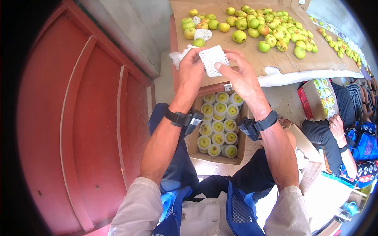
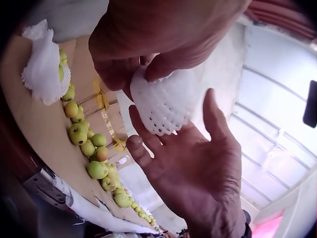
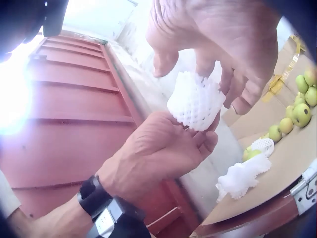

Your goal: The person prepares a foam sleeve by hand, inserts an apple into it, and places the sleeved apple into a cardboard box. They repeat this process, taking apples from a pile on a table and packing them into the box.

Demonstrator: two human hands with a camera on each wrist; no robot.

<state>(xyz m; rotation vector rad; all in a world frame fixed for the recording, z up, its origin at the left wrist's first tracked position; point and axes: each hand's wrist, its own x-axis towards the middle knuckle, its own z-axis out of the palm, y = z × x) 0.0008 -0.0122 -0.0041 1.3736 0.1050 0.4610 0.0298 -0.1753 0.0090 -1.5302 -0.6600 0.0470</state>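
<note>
Both hands are raised over the near edge of the cardboard-covered table. The left hand (image 1: 191, 72) (image 2: 168, 37) (image 3: 158, 148) pinches a white foam net sleeve (image 1: 214, 61) (image 2: 162, 101) (image 3: 196, 100) between thumb and fingers. Beside it, the right hand (image 1: 243, 76) (image 2: 193, 173) (image 3: 223, 34) has its fingers spread and its thumb apart, with the fingertips close to or touching the net. Whether anything is inside the net cannot be told. More white nets (image 1: 181, 55) (image 2: 42, 64) (image 3: 242, 176) lie on the table just beyond the left hand.
Green-yellow apples (image 1: 271, 29) cover much of the table. Below the hands stands a box (image 1: 241, 151) of net-wrapped apples. A red door (image 1: 94, 118) is at left. Another person's hand (image 1: 336, 126) and a second apple box (image 1: 311, 98) are at right.
</note>
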